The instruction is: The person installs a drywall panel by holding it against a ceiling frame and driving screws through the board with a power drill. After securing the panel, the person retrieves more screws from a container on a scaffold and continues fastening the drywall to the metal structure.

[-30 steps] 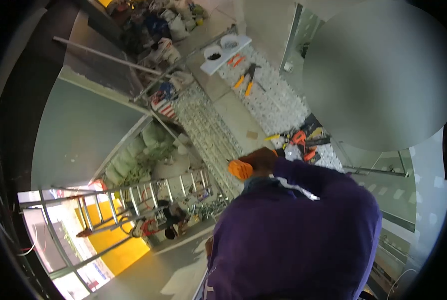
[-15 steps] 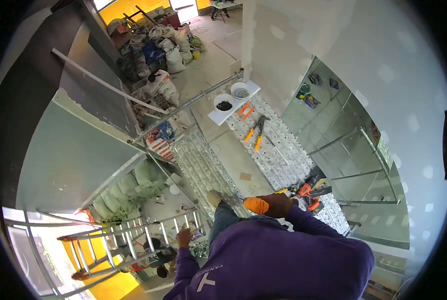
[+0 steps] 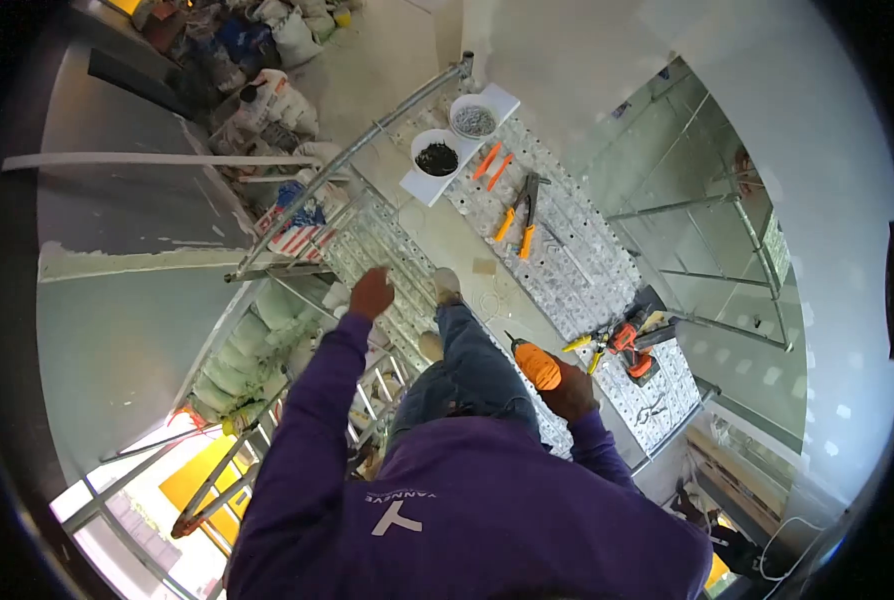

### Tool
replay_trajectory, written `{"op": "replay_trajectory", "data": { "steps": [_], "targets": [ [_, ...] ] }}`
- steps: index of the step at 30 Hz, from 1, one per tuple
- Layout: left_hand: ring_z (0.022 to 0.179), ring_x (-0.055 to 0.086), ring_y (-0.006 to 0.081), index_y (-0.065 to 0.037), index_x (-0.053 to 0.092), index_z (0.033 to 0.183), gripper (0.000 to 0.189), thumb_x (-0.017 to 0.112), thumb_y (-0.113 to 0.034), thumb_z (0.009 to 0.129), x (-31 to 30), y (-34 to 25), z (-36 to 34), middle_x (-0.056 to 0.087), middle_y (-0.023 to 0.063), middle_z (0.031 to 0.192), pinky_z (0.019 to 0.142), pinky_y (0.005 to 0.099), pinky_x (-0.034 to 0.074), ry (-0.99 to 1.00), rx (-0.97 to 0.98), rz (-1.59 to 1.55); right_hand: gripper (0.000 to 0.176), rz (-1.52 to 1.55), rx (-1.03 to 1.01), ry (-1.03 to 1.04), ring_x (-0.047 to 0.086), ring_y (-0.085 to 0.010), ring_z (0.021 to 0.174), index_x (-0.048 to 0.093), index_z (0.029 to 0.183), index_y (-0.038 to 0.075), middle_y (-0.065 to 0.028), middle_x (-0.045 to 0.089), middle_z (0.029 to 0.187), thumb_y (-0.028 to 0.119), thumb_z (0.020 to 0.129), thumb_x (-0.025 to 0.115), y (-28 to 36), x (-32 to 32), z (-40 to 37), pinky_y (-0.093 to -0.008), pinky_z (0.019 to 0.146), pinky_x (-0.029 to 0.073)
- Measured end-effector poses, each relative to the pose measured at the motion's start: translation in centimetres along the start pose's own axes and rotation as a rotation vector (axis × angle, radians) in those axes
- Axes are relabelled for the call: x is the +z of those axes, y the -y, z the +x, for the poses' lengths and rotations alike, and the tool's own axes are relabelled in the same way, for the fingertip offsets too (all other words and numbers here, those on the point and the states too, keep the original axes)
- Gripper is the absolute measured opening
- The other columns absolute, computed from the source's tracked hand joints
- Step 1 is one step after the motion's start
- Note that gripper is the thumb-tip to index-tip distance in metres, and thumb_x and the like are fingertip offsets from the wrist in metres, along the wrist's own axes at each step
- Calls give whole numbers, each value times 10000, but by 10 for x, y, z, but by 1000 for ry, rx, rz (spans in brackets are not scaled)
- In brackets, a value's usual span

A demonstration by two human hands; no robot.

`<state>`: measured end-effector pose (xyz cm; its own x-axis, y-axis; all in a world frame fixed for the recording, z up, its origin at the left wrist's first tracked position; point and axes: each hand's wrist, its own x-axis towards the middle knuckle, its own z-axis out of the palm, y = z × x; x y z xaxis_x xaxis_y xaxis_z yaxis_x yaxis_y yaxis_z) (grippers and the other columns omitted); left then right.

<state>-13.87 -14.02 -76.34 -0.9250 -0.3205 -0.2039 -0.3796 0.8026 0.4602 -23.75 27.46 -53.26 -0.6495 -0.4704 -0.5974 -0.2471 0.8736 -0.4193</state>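
My right hand [image 3: 573, 394] is wrapped round an orange power drill [image 3: 535, 366], its thin dark bit pointing up and left over the gap between two scaffold planks. My left hand [image 3: 371, 294] hovers above the left plank [image 3: 395, 250], fingers curled in; whether anything small sits in them is hidden. Beside the drill, on the right plank [image 3: 572, 270], lie a red and black power tool [image 3: 629, 342] and yellow-handled pliers [image 3: 589, 350]. Farther up rest yellow-handled snips [image 3: 523, 215] and an orange-handled tool [image 3: 492, 166].
Two white tubs, one of dark screws [image 3: 436, 158] and one of grey pieces [image 3: 474, 121], stand on a white board [image 3: 423, 188]. A scaffold rail [image 3: 367, 140] crosses the far end. A ladder [image 3: 217, 490] stands lower left; a plasterboard wall [image 3: 817, 200] rises right. Sacks [image 3: 277, 105] lie below.
My left hand has risen from beside the ladder to above the left plank. The drill in my right hand has shifted slightly right and down. The view has tilted downward, and both feet now show.
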Motion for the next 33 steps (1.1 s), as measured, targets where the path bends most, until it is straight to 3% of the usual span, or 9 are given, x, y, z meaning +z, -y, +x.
{"op": "replay_trajectory", "data": {
  "steps": [4, 8, 12, 18, 20, 22, 26, 31, 33],
  "targets": [
    [1028, 582, 364, -11, 550, 1188, 392, 557, -115, 810, -26, -26, 160, 593, 207, 1100, 885, 448, 483, -44, 119, -14, 428, -49, 96, 63, 675, -323, 931, 546, 1279, 248, -98, 700, 1029, 429, 892, 556, -13, 30, 73, -450, 760, 532],
    [1019, 590, 365, -16, 565, 1178, 365, 545, -103, 824, 25, -25, 303, 613, 201, 1079, 885, 458, 486, -92, 217, -41, 352, -21, 95, 70, 681, -330, 805, 565, 1191, 199, -104, 698, 917, 371, 884, 568, -18, 46, 139, -445, 665, 533],
    [1064, 579, 358, -28, 573, 1140, 363, 622, -169, 810, 81, -16, 406, 600, 186, 1123, 927, 453, 472, 96, 42, 62, 428, 155, 229, 76, 675, -343, 908, 590, 1265, 210, -129, 700, 1000, 317, 854, 647, -6, 39, 174, -419, 740, 543],
    [1049, 588, 336, -80, 622, 1051, 295, 640, -231, 797, 153, 6, 440, 605, 142, 1102, 852, 450, 506, 59, -62, 234, 434, 218, 328, 70, 666, -357, 941, 571, 1261, 211, -141, 693, 1018, 325, 851, 655, -17, 57, 168, -439, 773, 529],
    [1049, 596, 335, -72, 617, 1063, 321, 665, -220, 783, 133, -5, 434, 606, 143, 1109, 833, 459, 521, 215, -6, 277, 456, 192, 325, 118, 665, -360, 948, 567, 1260, 195, -141, 694, 1010, 344, 840, 667, -3, 50, 174, -436, 772, 531],
    [950, 634, 354, -36, 639, 986, 210, 584, -120, 802, 138, 0, 428, 644, 177, 976, 838, 471, 516, 82, 193, 194, 460, 164, 337, 156, 666, -359, 947, 566, 1257, 184, -143, 695, 1007, 343, 838, 671, 8, 46, 179, -435, 771, 531],
    [974, 637, 339, -23, 632, 948, 163, 555, -99, 826, 125, -3, 439, 649, 158, 949, 762, 449, 551, 311, 97, 146, 458, 255, 283, 68, 683, -324, 942, 618, 1244, 149, -149, 700, 1022, 257, 809, 711, 20, 42, 184, -399, 775, 544],
    [773, 668, 330, -24, 639, 868, 128, 539, -90, 824, 138, 2, 429, 672, 178, 916, 730, 450, 546, 51, 278, 239, 464, 328, 264, -9, 687, -300, 964, 626, 1231, 116, -150, 704, 1023, 197, 788, 739, 30, 40, 189, -371, 793, 548],
    [781, 666, 339, -26, 644, 907, 147, 572, -102, 804, 134, 5, 437, 665, 184, 946, 744, 420, 548, 96, 98, 71, 467, 369, 242, -69, 690, -298, 958, 626, 1229, 109, -148, 706, 1019, 196, 785, 743, 30, 42, 188, -371, 792, 549]
  ]
}}
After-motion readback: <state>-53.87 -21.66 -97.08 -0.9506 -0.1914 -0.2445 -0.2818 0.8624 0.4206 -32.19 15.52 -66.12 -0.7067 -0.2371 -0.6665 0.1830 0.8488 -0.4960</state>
